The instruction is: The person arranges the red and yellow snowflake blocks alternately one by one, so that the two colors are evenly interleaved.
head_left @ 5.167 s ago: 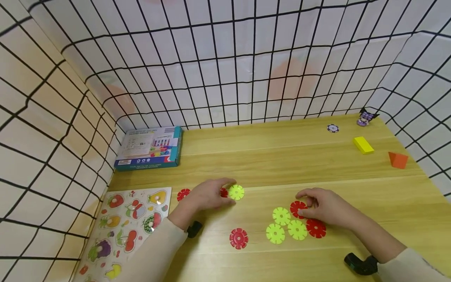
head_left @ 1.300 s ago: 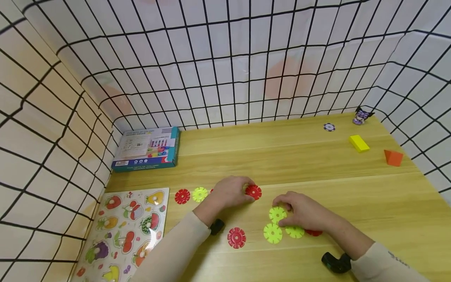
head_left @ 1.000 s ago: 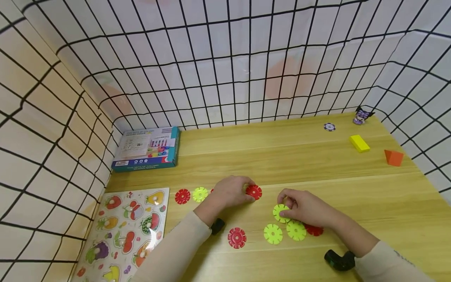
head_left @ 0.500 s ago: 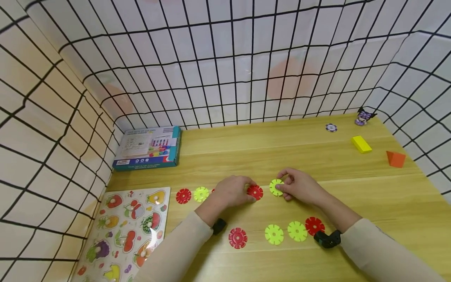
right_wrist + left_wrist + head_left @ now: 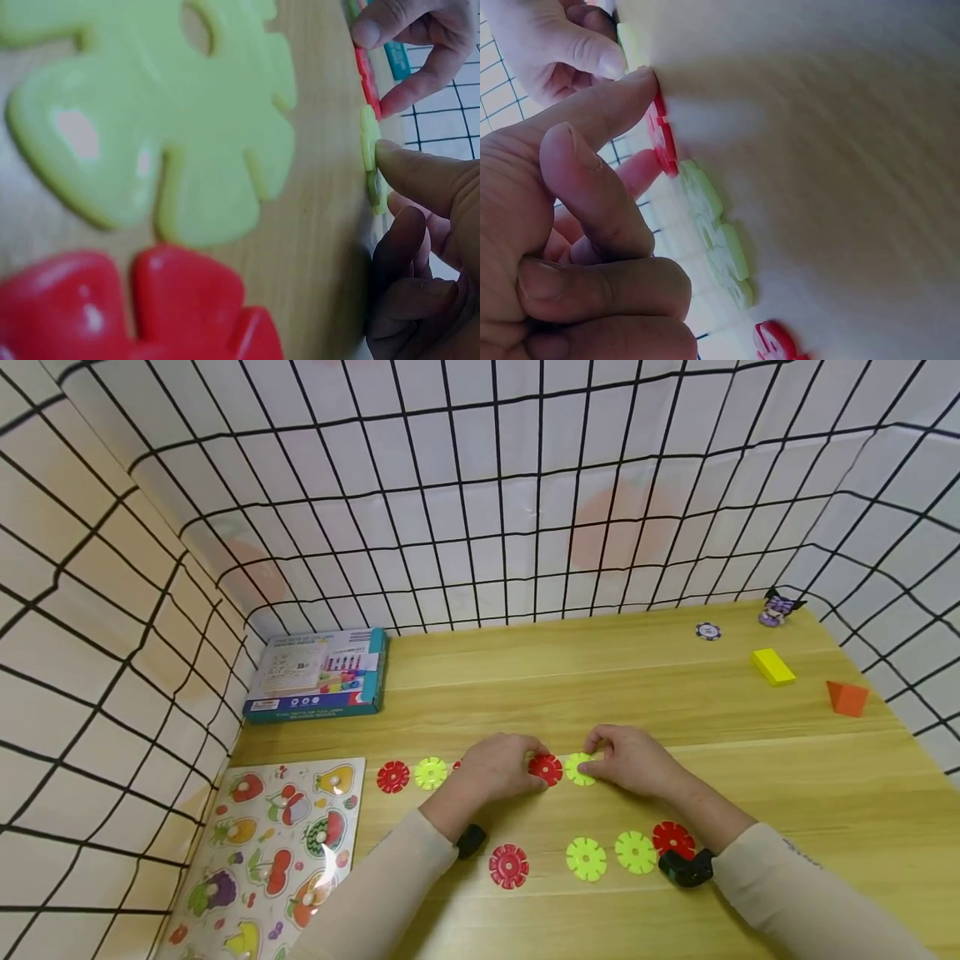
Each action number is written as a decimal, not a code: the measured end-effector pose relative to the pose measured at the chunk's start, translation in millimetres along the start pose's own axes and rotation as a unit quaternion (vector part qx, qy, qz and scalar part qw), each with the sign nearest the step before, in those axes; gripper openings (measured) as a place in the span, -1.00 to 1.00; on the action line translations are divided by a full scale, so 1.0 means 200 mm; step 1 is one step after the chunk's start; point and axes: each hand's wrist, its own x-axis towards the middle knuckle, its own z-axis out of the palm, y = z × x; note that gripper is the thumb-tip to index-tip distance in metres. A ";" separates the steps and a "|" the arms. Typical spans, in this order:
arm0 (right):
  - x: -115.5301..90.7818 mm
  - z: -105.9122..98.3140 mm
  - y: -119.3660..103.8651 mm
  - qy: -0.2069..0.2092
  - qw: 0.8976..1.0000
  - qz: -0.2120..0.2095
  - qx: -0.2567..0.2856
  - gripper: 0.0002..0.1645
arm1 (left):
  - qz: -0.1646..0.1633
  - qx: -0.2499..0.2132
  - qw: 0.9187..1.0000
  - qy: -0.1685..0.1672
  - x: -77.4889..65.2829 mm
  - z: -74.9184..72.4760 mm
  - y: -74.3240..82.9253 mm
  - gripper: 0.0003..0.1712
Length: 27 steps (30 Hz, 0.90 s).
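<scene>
A row of slotted plastic snowflake discs, red and yellow-green, lies across the table. My left hand (image 5: 495, 768) holds the red disc (image 5: 550, 770) by its edges between thumb and index finger; its other fingers are curled in the left wrist view. This hand covers part of the row, including most of another red disc (image 5: 457, 765). Just to the right, my right hand (image 5: 633, 762) pinches a yellow-green disc (image 5: 577, 770), close beside the red one. At the row's left end are a red disc (image 5: 393, 777) and a yellow-green disc (image 5: 431, 773).
Nearer the front lie a loose red disc (image 5: 508, 867), two yellow-green discs (image 5: 586, 859) and another red disc (image 5: 673, 841). A fruit puzzle board (image 5: 255, 852) and a flat box (image 5: 315, 677) are at left. A yellow block (image 5: 773, 667), orange prism (image 5: 847, 699), chip and figurine stand right.
The left hand has shifted right, from a yellow-green disc to the red one. My right hand has taken a yellow-green disc from the front group and brought it up to the row's right end.
</scene>
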 end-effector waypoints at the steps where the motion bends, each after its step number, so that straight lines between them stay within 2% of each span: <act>1: 0.00 0.00 0.00 0.001 1.000 0.001 0.000 -0.70 | -0.001 0.001 1.000 0.000 0.00 0.00 0.00 -0.52; 9: -0.01 0.01 0.02 0.000 1.000 0.003 0.007 -0.70 | -0.007 0.005 1.000 -0.002 0.00 0.00 0.01 -0.52; 15: -0.05 -0.01 0.05 0.019 0.999 -0.003 0.031 -0.72 | -0.002 0.014 1.000 -0.004 0.01 0.00 0.02 -0.49; 19: -0.12 -0.05 0.09 0.021 0.999 -0.001 0.043 -0.73 | 0.016 0.019 1.000 -0.012 0.01 0.00 0.05 -0.46; 23: -0.22 -0.10 0.14 0.001 0.999 0.007 0.040 -0.71 | 0.034 0.005 0.999 -0.017 0.01 0.01 0.08 -0.44; 27: -0.33 -0.15 0.21 -0.012 0.999 0.005 0.043 -0.67 | 0.062 -0.010 0.998 -0.007 0.02 0.04 0.12 -0.38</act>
